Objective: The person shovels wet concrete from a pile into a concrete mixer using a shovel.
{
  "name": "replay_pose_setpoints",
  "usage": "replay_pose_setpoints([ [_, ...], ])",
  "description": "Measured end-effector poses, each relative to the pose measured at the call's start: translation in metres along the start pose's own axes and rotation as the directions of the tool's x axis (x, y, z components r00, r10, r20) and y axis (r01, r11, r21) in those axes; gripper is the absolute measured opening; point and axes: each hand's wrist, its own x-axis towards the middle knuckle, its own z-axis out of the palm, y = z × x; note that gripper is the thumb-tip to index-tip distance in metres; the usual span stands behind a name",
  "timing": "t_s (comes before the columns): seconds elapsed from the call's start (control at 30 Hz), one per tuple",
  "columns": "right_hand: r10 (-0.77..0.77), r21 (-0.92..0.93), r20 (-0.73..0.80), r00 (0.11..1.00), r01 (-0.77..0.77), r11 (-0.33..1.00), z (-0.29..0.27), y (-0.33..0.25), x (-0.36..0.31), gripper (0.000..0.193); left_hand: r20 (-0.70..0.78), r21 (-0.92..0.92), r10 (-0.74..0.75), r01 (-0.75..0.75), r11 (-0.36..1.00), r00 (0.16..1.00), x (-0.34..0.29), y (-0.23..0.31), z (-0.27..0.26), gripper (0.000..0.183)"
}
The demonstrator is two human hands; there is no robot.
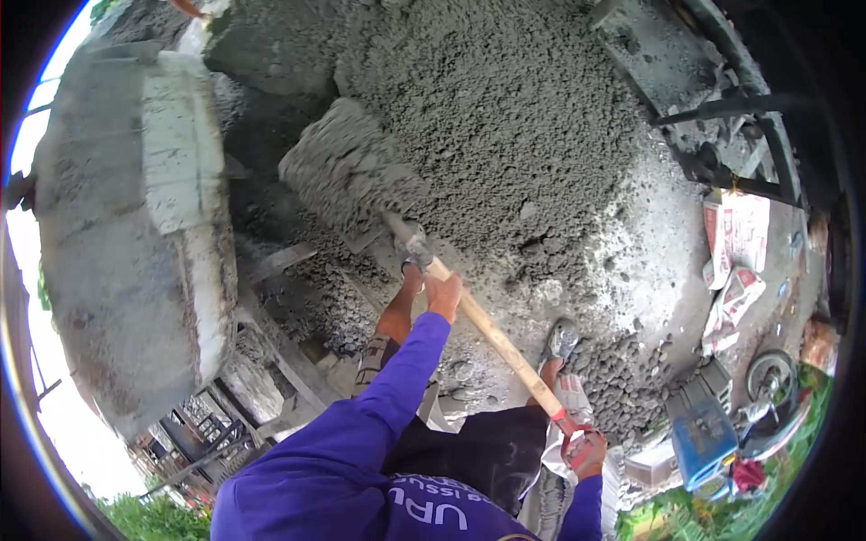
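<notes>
Both my hands hold one long-handled shovel, its wooden shaft slanting from lower right to upper left. Low on the shaft, close to the blade, my left hand is wrapped round the wood. At the red grip on the other end, my right hand is closed. A heap of wet grey mortar covers the shovel's blade, which hides most of the metal. Beyond and to the right spreads a large bed of the same grey mix.
A concrete slab stands along the left, above wooden boards. Torn paper sacks, a blue container and a wheel are on the right. Gravel lies by my right foot. Part of someone's hand shows top left.
</notes>
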Motion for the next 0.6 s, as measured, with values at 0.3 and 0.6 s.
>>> replay_pose_setpoints([
  [0.3, 0.299, -0.828, -0.126, 0.946, -0.266, 0.493, -0.094, -0.07, 0.079, 0.021, -0.06, 0.234, 0.414, -0.39, 0.891, 0.908, -0.12, 0.064, 0.05, 0.047],
  [0.6, -0.36, -0.096, 0.085, 0.929, 0.367, 0.925, -0.03, 0.022, -0.205, 0.029, 0.184, -0.159, -0.473, 0.501, 0.85, 0.861, -0.142, -0.104, 0.015, 0.021],
])
